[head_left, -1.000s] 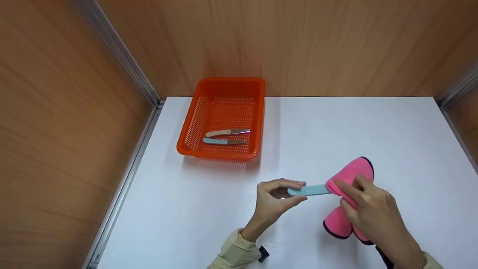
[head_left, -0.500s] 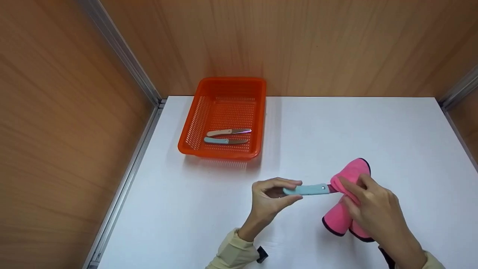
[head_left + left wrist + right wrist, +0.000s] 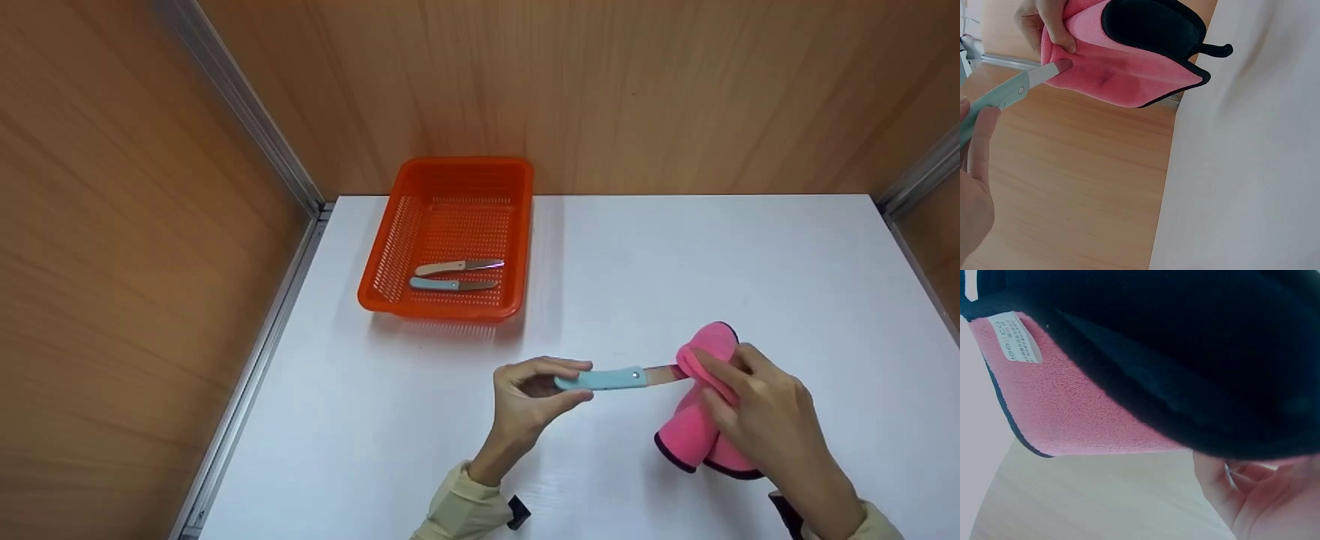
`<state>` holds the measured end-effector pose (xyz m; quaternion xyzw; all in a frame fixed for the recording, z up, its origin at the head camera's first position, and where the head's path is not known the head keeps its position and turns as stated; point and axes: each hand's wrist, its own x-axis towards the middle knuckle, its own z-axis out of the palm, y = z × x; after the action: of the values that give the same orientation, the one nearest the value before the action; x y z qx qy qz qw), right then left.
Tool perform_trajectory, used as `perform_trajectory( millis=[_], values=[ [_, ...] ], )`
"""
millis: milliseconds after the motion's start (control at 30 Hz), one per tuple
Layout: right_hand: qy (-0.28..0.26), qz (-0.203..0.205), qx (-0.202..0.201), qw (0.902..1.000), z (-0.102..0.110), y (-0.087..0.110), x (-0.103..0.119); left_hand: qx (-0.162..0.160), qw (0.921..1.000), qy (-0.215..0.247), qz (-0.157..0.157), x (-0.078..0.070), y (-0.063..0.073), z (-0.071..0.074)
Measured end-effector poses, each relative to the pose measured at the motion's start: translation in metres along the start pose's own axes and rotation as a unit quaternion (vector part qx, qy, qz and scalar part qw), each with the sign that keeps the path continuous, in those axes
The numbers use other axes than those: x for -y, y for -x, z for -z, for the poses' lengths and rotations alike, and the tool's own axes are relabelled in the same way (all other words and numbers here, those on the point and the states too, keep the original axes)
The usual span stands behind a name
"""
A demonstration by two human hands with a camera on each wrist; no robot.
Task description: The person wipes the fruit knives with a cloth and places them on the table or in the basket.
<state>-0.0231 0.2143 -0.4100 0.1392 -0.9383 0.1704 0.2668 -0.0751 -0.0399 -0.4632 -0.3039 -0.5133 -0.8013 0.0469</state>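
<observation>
My left hand (image 3: 525, 397) pinches the end of a knife's light-blue handle (image 3: 604, 379) between thumb and fingers. The knife's blade (image 3: 660, 375) points right, its tip by the fold of a pink cloth (image 3: 694, 431). My right hand (image 3: 765, 409) pinches that cloth, which hangs in folds with a black edge. In the left wrist view the blade (image 3: 1044, 73) lies against the cloth (image 3: 1112, 79), pink on one face and black on the other. A white label (image 3: 1016, 337) shows on the cloth in the right wrist view, where the knife is hidden.
An orange-red basket (image 3: 367, 289) stands at the back left of the white table (image 3: 675, 262). Inside lie a knife with a beige handle (image 3: 441, 268) and one with a light-blue handle (image 3: 433, 284). Wooden panels (image 3: 637, 97) close off the back and sides.
The left hand has moved left with the knife, drawing its blade out of the cloth fold, so much of the blade shows now. The right hand has shifted slightly right, still gripping the cloth.
</observation>
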Motion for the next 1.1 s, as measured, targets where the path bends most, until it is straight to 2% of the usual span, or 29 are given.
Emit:
perform_trajectory(
  millis=[233,467,700,933,1100],
  values=[
    [-0.008,-0.018,-0.015,0.9997,0.009,-0.003,-0.003,-0.003,1.0,0.0,0.009,-0.002,0.001,0.003],
    [-0.004,-0.007,-0.037,0.9993,0.019,-0.006,-0.001,0.001,0.9998,-0.016,0.008,-0.003,0.001,0.007],
    [-0.022,0.006,-0.069,0.9974,0.021,-0.007,0.004,0.005,0.9996,-0.028,0.009,-0.002,-0.005,0.009],
    [-0.026,0.01,-0.044,0.9987,0.014,-0.01,0.018,0.009,0.998,-0.063,0.007,-0.002,-0.01,0.002],
    [-0.024,0.032,-0.018,0.999,0.003,-0.009,0.028,0.014,0.9972,-0.073,0.004,-0.016,-0.014,-0.009]
  ],
)
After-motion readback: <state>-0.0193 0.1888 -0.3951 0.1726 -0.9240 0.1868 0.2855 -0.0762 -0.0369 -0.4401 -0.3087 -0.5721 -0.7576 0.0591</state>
